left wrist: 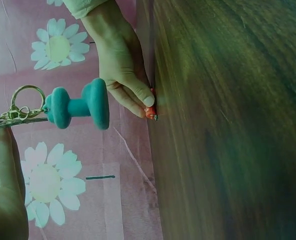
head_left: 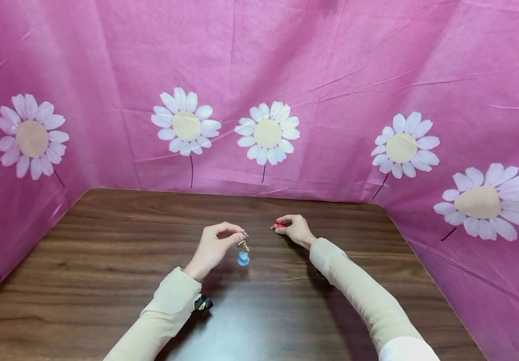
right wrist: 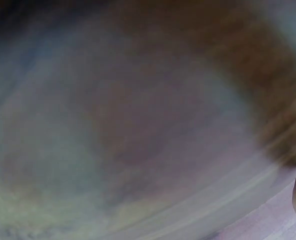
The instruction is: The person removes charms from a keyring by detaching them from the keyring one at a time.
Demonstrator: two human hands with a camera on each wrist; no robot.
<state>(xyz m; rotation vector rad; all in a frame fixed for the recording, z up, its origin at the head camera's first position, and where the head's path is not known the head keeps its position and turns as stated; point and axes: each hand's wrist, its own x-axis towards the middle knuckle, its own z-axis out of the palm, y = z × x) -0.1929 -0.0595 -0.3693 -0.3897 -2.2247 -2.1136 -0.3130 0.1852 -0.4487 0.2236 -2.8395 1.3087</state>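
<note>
Between thumb and fingers, my left hand [head_left: 210, 250] pinches the gold-coloured hardware of a keychain [head_left: 243, 258], raised over the table. Its pendant is blue-green and shaped like a dumbbell [left wrist: 79, 107]; gold rings [left wrist: 28, 102] join it to the part gripped. To the right and farther back, my right hand [head_left: 296, 230] holds a small red object [head_left: 279, 226] by its fingertips, at or just above the tabletop. A pale tip shows at its end in the left wrist view, but its kind is unclear. The right wrist view is mostly blocked and blurred.
A brown wood-grain table [head_left: 106, 281] spreads under both arms. Pink cloth [head_left: 331, 60] printed with white daisies hangs behind it and along both sides. A small black device [head_left: 203, 304] sits at the left wrist.
</note>
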